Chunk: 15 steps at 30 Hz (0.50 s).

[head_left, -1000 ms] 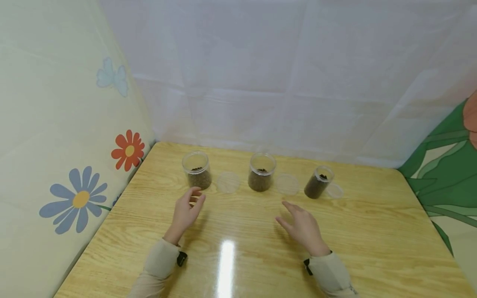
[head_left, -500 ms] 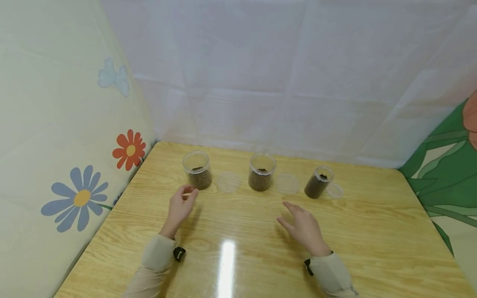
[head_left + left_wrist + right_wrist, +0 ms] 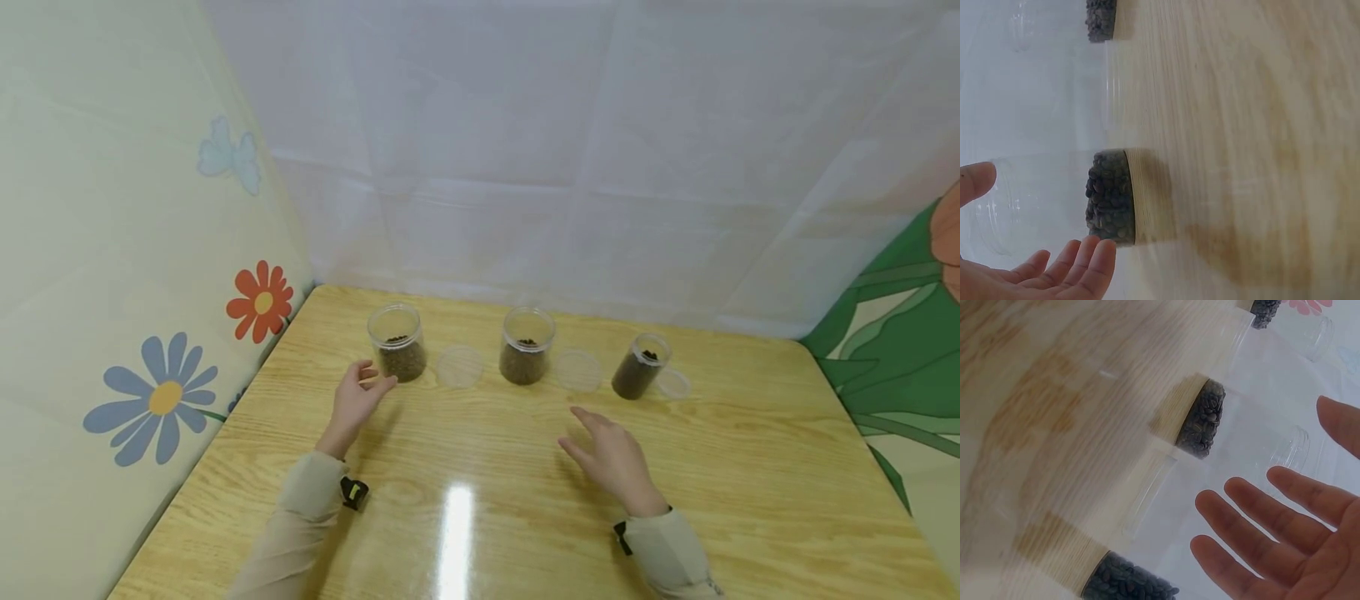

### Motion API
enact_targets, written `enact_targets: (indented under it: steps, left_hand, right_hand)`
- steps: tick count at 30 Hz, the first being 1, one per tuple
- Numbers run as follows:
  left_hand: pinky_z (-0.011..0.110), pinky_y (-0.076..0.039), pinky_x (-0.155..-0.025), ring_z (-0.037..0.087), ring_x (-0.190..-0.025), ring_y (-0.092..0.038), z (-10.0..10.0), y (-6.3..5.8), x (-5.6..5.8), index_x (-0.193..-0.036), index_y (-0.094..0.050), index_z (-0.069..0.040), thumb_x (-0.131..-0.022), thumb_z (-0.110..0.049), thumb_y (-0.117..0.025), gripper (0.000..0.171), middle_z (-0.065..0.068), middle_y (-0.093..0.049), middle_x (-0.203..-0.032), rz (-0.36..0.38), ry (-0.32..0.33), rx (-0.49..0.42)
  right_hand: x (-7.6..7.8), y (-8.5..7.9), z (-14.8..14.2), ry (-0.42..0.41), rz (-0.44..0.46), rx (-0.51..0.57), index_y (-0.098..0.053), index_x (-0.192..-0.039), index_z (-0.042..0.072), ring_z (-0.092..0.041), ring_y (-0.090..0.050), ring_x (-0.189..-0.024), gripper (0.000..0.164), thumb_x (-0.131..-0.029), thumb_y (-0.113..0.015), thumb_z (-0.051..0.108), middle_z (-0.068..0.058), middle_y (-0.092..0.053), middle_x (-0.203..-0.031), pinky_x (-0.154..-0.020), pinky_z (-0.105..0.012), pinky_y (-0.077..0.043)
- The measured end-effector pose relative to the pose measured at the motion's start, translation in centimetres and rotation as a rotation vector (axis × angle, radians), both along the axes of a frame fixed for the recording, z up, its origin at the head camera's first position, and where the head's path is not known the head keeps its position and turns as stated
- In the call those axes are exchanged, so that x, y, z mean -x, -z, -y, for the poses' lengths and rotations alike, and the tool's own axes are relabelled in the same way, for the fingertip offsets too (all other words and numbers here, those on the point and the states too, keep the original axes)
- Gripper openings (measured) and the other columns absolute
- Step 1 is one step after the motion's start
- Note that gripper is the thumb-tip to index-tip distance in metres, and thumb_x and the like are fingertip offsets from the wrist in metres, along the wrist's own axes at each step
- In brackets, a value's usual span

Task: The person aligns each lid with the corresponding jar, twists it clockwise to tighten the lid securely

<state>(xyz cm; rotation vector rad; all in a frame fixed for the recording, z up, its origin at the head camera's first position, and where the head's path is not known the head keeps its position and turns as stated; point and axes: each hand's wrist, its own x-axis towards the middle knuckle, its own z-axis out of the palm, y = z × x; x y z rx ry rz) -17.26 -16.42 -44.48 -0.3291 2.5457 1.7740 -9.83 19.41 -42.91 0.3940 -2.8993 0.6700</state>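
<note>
Left hand (image 3: 356, 403): grip released; transparent cylindrical jar (image 3: 398, 343) of dark beans (image 3: 1111, 201) at one o'clock, contact unclear.
Jar position: upright on yellow wood-grain tabletop (image 3: 517, 467).
Right hand (image 3: 612, 457): grip released; flat round clear lid (image 3: 578, 370) at eleven o'clock.

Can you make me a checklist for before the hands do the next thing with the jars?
1. Left jar standing upright: ok.
2. Dark beans below that jar's rim: ok.
3. Left hand near it: ok, fingers and thumb spread beside it. Touching it: cannot tell.
4. Right hand free: ok, holding nothing above the table.
5. Jars covered: not ok. The left lid, middle lid and right lid lie on the table, so tipping a jar could spill beans.
</note>
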Motion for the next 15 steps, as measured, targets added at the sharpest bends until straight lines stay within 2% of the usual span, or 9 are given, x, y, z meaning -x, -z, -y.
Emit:
enact_targets:
  steps: [5,15]
  left_hand:
    - [0.047,-0.041,-0.091,0.038,-0.115,-0.042,0.4,0.1,0.8,-0.136,-0.028,0.003,-0.081,-0.018,-0.067,0.071,0.024,-0.038,-0.129,0.032,0.013,0.028]
    - [0.049,-0.036,-0.096,0.040,-0.119,-0.037,0.9,0.6,2.3,-0.139,-0.022,0.003,-0.073,-0.013,-0.074,0.085,0.026,-0.033,-0.134,0.043,0.037,0.058]
  right_hand:
    - [-0.1,-0.1,0.0,0.002,0.007,-0.002,-0.055,-0.120,-0.003,-0.038,-0.059,-0.095,0.049,-0.083,-0.067,0.025,-0.024,-0.059,-0.111,-0.078,-0.049,-0.048]
    - [-0.1,0.0,-0.1,-0.002,0.003,-0.002,-0.055,-0.120,-0.003,-0.039,-0.059,-0.093,0.048,-0.083,-0.067,0.026,-0.025,-0.060,-0.109,-0.078,-0.050,-0.048]
